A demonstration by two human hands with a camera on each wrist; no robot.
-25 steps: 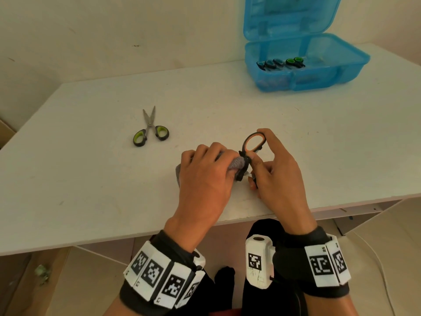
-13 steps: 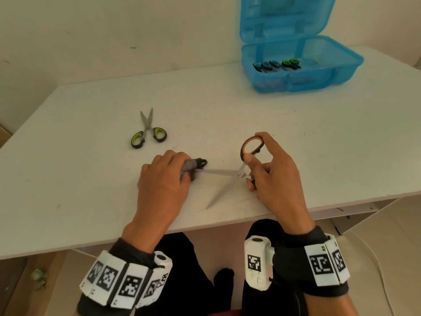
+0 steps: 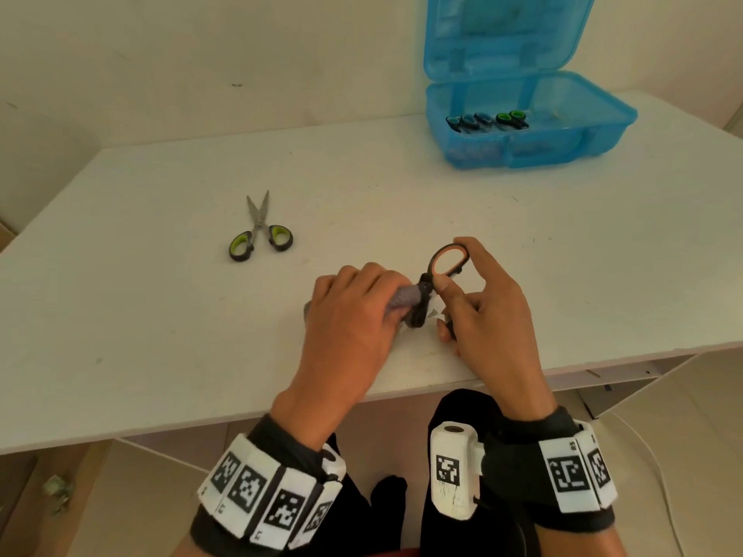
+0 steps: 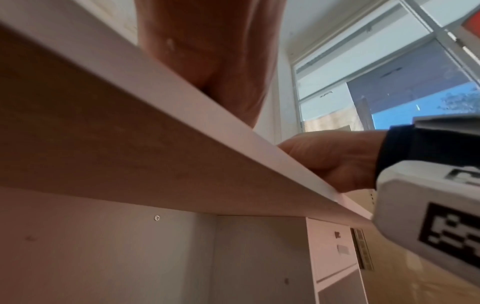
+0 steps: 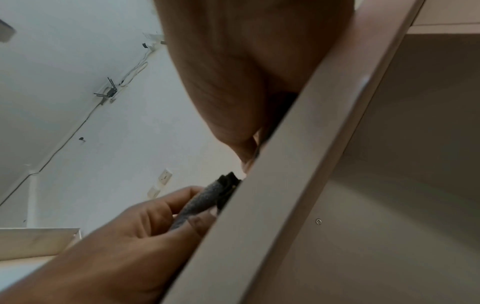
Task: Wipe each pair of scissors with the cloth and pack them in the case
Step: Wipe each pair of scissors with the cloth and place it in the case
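Our left hand (image 3: 354,315) grips the grey cloth (image 3: 402,297) around the blades; our right hand (image 3: 486,311) pinches the orange scissors (image 3: 448,264) near the table (image 3: 402,203) edge, green scissors (image 3: 261,231) and open blue case (image 3: 603,138) well apart

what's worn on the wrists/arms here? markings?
Both hands are bare. The left wrist wears a dark band ringed with white blocks, each printed with a black square code marker. The right wrist has the same dark band and marker blocks, plus a white camera housing carrying its own marker. Dark sleeve cuffs show at both wrists.
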